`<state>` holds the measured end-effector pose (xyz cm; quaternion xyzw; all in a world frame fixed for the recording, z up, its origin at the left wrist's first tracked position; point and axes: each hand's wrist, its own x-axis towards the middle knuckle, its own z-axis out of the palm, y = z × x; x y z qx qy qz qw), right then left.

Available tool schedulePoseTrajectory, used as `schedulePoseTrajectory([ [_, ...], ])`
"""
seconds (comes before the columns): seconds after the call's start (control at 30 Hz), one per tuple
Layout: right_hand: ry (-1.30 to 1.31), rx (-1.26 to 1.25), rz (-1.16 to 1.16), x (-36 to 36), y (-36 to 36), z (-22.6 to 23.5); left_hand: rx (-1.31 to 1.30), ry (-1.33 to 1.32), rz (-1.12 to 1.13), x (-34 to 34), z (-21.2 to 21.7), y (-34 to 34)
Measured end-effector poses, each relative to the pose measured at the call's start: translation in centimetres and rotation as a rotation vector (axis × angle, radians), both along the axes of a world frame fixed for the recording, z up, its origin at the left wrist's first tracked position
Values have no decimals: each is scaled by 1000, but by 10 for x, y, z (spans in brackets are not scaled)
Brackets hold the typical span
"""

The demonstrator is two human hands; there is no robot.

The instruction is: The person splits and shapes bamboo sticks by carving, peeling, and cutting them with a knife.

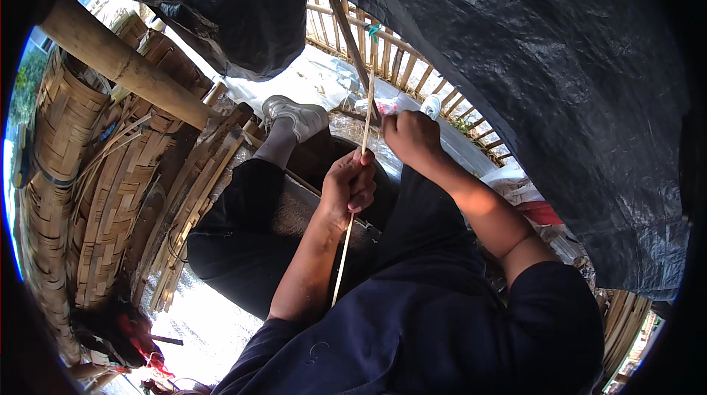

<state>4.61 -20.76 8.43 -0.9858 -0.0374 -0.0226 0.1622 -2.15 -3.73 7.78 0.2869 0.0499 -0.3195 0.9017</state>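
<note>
woven baskets [88,174], black tarp [560,85], bamboo fence [398,63]

Two hands, one bamboo strip [352,203], two white shoes [298,116], perhaps three woven baskets [70,115] (stacked).

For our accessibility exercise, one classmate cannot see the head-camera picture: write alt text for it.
A seated person's left hand grips a long thin bamboo strip, while the right hand, closed, works on it higher up. Woven bamboo baskets are stacked at the left, a black plastic sheet hangs overhead, and a bamboo fence stands beyond.
</note>
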Motion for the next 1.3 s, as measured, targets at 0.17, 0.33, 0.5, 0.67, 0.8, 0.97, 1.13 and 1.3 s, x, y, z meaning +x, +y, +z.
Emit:
schedulePoseTrajectory([
  [0.17, -30, 170, -351, 10, -24, 10, 10, 4, 10, 6, -11, 6],
  [0.33, 122, 216, -3, -24, 15, 17, 65, 30, 31, 10, -11, 8],
  [0.5, 64, 153, 34, -17, 15, -7, 251, -15, 65, 7, -12, 4],
  [0.67, -17, 130, -107, 8, 3, 1, 211, -2, 33, 0, -9, 2],
  [0.8, 168, 152, 99, -25, 16, 9, 246, 16, 45, 5, -6, 5],
  [0.97, -49, 118, -76, 11, -6, 13, 157, -36, -2, -2, -4, -3],
  [1.13, 17, 81, 123, -8, 12, 7, 251, -32, 24, 1, -6, 2],
  [1.3, 84, 75, 13, 10, 7, 14, 206, -6, -10, 0, -15, -5],
])
